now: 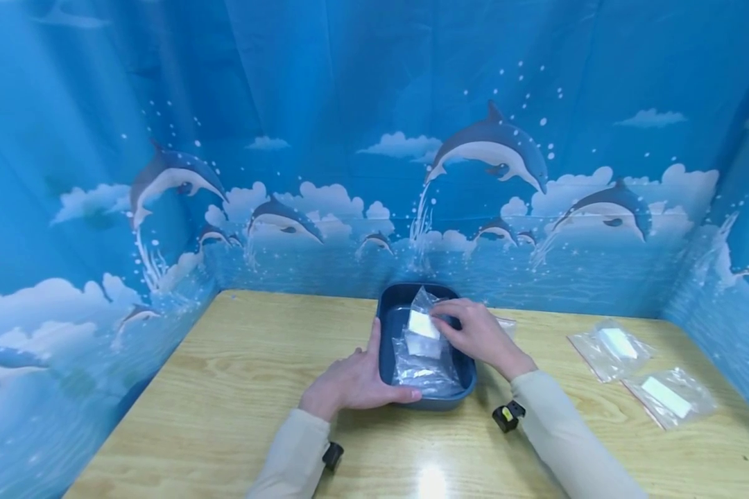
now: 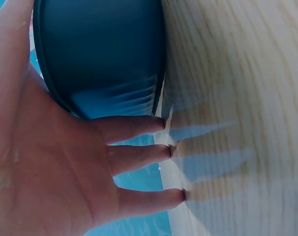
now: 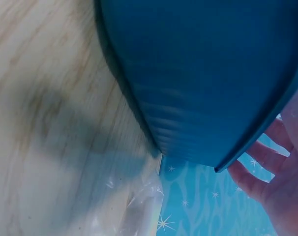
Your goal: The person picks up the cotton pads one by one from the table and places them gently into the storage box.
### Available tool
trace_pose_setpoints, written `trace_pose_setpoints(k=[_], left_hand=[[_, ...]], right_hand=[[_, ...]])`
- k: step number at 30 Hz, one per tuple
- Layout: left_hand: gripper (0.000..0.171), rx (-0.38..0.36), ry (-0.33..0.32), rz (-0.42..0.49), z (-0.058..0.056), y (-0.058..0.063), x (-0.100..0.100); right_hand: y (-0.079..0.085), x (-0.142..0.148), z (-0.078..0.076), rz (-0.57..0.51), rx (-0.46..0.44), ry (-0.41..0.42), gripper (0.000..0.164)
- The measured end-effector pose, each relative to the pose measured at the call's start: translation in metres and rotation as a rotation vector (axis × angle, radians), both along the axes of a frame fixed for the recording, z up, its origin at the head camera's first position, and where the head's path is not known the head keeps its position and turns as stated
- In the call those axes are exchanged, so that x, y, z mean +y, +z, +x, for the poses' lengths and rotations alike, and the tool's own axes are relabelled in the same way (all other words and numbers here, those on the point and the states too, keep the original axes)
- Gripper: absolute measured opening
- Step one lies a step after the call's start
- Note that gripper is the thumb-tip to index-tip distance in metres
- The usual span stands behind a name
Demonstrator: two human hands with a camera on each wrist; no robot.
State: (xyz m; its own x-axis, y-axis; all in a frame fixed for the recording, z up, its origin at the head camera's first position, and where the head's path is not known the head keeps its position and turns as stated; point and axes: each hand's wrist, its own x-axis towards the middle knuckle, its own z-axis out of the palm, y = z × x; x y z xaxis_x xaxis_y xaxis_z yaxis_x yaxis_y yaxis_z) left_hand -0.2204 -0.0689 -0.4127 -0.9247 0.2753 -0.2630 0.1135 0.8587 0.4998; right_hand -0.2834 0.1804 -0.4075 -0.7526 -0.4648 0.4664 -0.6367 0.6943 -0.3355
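A dark blue plastic bin (image 1: 437,404) stands on the table. Clear zip bags with white inserts lie in it, one bag (image 1: 426,374) towards the front. My right hand (image 1: 474,334) reaches over the bin's right side and pinches another clear zip bag (image 1: 422,323) between thumb and fingers; the fingertips are partly hidden. My left hand (image 1: 357,381) rests at the bin's left front corner, its thumb along the front. In the left wrist view, straight fingers of the left hand (image 2: 55,167) reach down beside the bin to the table.
To the right lie two more zip bags, one farther back (image 1: 610,350) and one nearer (image 1: 669,396). Another bag (image 1: 508,326) shows partly behind my right hand. A blue dolphin-print curtain (image 1: 324,138) borders the table's back and sides.
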Motion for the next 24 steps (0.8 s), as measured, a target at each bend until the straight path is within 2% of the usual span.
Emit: trace_pose_setpoints(k=[12,24], left_hand=[[0.142,-0.001,0.008,0.007,0.000,0.000,-0.001],[0.143,0.024,0.000,0.036,0.001,0.000,-0.002]], right_hand=[[0.004,0.008,0.003,-0.025,-0.042,-0.055,0.023],[0.010,0.045,0.009,-0.082,-0.036,-0.106,0.026]])
